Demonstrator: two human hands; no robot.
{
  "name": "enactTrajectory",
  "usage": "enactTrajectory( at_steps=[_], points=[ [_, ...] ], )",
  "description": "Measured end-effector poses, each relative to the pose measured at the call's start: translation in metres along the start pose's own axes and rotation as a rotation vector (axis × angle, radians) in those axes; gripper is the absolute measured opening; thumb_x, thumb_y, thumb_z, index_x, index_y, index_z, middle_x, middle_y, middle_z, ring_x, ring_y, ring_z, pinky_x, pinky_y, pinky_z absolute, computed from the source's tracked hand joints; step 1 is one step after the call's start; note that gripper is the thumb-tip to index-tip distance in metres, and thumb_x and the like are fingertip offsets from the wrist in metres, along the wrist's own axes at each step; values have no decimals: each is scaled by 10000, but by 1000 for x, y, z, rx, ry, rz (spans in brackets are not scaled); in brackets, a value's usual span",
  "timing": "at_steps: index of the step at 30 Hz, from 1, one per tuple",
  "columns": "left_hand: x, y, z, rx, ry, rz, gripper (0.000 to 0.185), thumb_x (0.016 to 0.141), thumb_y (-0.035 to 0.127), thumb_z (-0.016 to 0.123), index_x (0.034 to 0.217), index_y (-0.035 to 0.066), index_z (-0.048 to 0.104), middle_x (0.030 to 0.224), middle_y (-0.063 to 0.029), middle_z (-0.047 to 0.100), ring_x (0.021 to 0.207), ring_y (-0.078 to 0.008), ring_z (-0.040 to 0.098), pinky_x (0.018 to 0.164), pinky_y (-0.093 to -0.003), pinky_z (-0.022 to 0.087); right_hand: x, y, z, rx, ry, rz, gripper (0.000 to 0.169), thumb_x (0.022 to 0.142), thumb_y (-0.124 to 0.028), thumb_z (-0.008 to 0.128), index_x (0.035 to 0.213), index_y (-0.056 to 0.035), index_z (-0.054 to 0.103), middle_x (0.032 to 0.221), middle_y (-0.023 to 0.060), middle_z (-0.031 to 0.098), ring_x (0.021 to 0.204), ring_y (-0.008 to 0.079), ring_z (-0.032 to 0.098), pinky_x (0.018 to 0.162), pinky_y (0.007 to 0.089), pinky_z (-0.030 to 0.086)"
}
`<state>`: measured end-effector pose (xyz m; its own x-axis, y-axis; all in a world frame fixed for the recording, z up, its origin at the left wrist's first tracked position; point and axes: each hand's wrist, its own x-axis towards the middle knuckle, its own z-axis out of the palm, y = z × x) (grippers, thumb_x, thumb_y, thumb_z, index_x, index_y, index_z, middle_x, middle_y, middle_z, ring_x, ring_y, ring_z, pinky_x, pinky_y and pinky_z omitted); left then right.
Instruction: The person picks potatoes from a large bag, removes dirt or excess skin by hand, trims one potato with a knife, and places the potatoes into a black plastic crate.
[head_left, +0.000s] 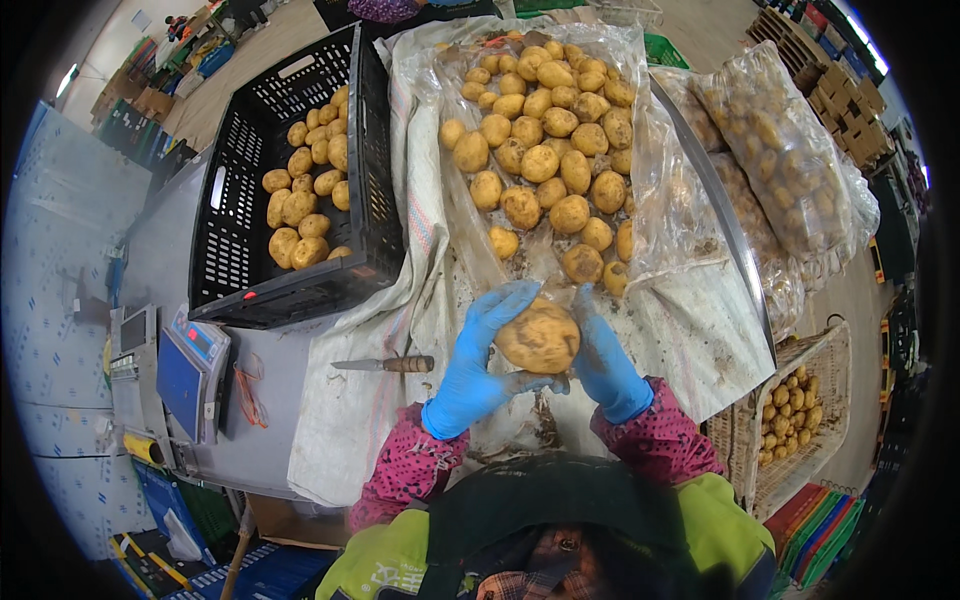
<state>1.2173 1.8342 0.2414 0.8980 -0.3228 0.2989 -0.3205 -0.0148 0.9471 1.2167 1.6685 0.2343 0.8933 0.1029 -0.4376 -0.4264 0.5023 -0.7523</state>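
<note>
A large potato with brown patches rests in my left hand, which wears a blue rubber glove, its thumb and fingers around the left and lower sides. My right hand, gloved too, is upright against or close beside the potato's right side; its fingers are partly hidden. Beyond my hands, many loose potatoes lie on clear plastic film over white woven sacking. A knife with a wooden handle lies left of my left hand. A black plastic crate at the left holds potatoes.
At the lower left are a weighing scale and orange string. Filled clear bags of potatoes are stacked at the right, beyond the table's curved metal edge. A wicker basket with potatoes stands low right. Another person's sleeve shows at the top.
</note>
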Motion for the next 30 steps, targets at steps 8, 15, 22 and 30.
enactTrajectory(
  at_steps=[8, 15, 22, 30],
  points=[
    [-10, -10, 3, -150, 140, -77, 878, 587, 79, 932, 1377, 101, 549, 1425, -128, 472, 1340, -276, 462, 1139, -392, 396, -24, -24, -6, -625, -119, -585, 417, 1015, -334, 569, 1263, -1, 603, 1024, 70, 657, 846, 95, 609, 658, 232, 485],
    [-10, -11, 0, 189, 191, 39, 826, 575, 39, 923, 1328, 103, 590, 1379, -119, 491, 1311, -292, 485, 1116, -382, 424, -21, -20, -12, -434, -57, -363, 453, 792, 84, 498, 1227, -9, 588, 1035, 83, 663, 872, 140, 635, 717, 281, 534],
    [-14, -20, -1, 125, 182, 2, 873, 612, 94, 938, 1371, 81, 508, 1408, -125, 477, 1344, -281, 457, 1126, -419, 421, -26, -33, -8, -799, -147, -794, 338, 780, 75, 603, 1076, -75, 669, 1095, 117, 628, 1020, 238, 610, 843, 343, 515],
    [-18, -18, 4, -388, 246, -228, 942, 573, 52, 943, 1391, 68, 476, 1413, -98, 491, 1303, -238, 510, 1102, -372, 455, -23, -27, -48, -787, -530, -862, 396, 729, -99, 839, 1099, -122, 698, 1065, 154, 651, 922, 316, 640, 821, 406, 520]
  ],
)
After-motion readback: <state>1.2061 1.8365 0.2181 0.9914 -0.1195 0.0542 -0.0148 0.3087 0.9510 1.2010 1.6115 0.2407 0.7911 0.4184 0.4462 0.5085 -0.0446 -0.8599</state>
